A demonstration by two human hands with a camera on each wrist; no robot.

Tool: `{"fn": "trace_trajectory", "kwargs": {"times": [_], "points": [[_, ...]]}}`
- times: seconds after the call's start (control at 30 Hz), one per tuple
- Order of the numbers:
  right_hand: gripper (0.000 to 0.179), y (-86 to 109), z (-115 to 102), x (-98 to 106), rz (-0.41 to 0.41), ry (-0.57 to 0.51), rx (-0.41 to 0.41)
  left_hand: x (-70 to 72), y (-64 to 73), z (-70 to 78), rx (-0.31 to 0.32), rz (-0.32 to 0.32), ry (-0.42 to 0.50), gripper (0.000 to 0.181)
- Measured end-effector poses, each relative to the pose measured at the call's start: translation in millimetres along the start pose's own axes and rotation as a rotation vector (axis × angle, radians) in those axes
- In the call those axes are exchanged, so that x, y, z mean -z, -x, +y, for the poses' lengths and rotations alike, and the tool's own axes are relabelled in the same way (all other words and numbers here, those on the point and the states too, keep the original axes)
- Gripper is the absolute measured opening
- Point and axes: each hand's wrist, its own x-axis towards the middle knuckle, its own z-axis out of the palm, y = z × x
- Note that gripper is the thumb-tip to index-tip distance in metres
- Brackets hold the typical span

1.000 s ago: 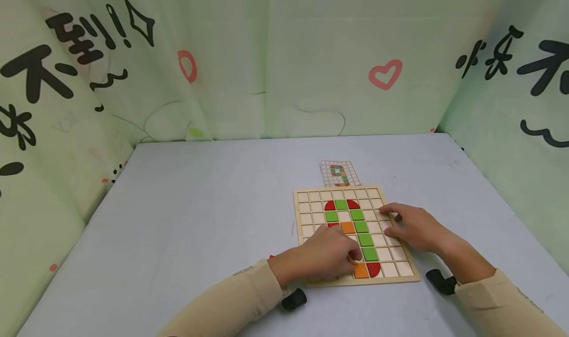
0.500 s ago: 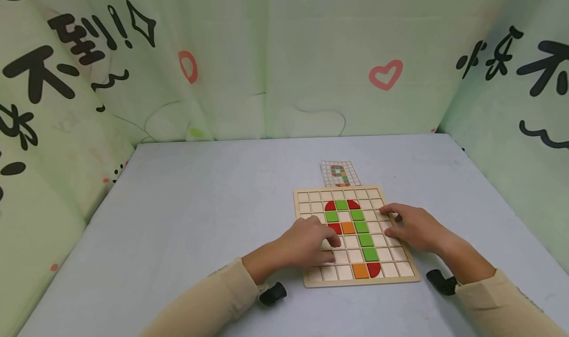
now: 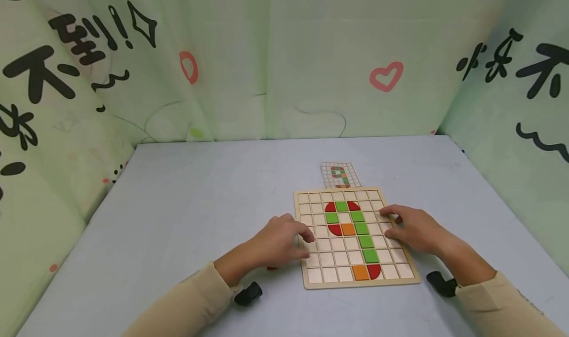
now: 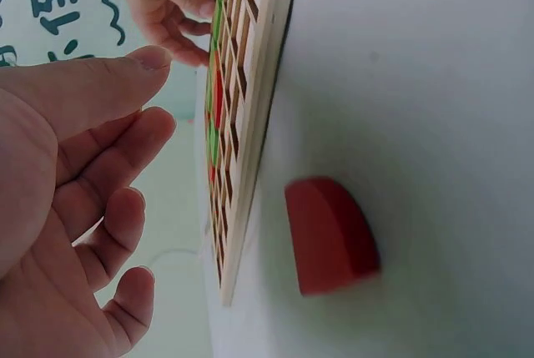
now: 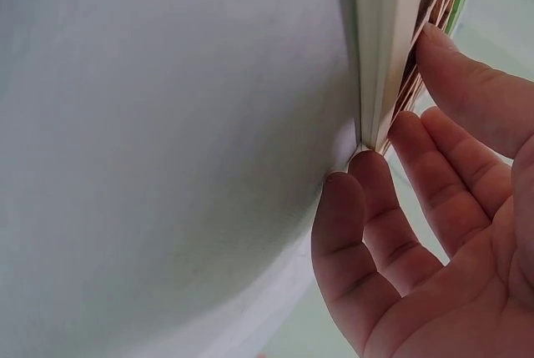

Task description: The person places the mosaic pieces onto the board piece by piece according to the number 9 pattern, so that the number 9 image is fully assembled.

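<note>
A wooden grid board [image 3: 329, 274] lies on the table, with green and orange squares and red quarter-round blocks set in its cells. My left hand [image 3: 276, 240] hovers by its left edge, fingers loosely bent and nothing between them. A loose red quarter-round block [image 4: 329, 237] lies on the table below that hand; in the head view the hand mostly hides it. My right hand [image 3: 415, 228] rests at the board's right edge. In the right wrist view its thumb [image 5: 476, 87] touches the grid, while the fingers lie along the rim.
A small pattern card [image 3: 329, 180] with a printed grid lies just beyond the board's far edge. Green printed curtains [image 3: 284, 70] stand at the back and sides of the white table [image 3: 200, 193]. Black wrist cameras [image 3: 248, 294] sit under both wrists.
My left hand has drawn back leftward from over the board's lower cells to its left edge, uncovering the orange square and a red block. The right hand has stayed put.
</note>
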Motion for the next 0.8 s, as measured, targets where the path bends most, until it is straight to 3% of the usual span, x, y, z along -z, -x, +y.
{"fn": "trace_trajectory", "kwargs": {"times": [0.37,0.8], "points": [[0.053,-0.8,1,0,0.002,0.007,0.006,3.0,18.9,-23.1,0.046,0.005,0.016,0.025],[0.053,-0.2,1,0,0.007,0.01,0.017,1.4,35.0,-44.3,0.005,-0.005,-0.02,0.036]]}}
